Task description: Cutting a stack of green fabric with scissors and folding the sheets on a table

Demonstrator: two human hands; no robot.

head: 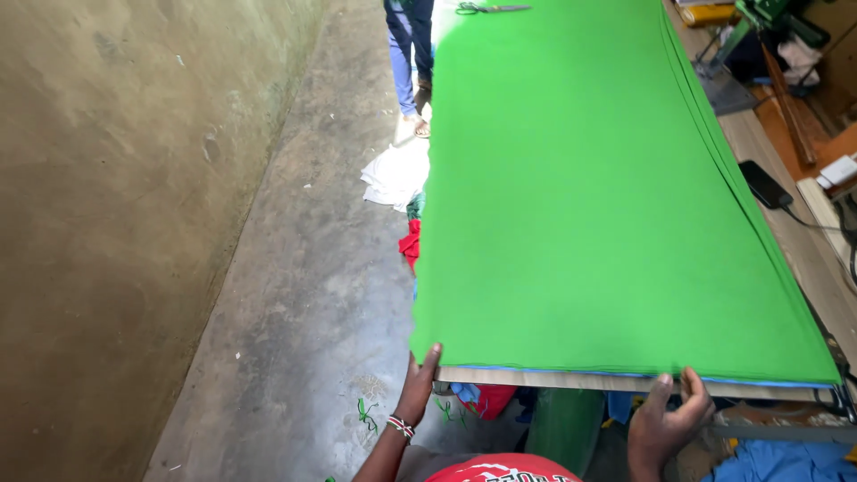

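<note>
Honestly, I'd keep left hand (418,386) and right hand (665,419), both pinching the green fabric stack's (589,196) near edge, I think, level along the table edge (553,380).

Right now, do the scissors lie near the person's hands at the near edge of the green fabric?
No, the scissors lie at the far end of the green fabric, away from the left hand and right hand.

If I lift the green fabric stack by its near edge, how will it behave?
Probably floppy: the green fabric lies flat in thin layers that fan out along its right edge. Likely heavy as a whole stack, covering most of the table. Layers may slide apart; left hand and right hand pinch just the edge.
</note>
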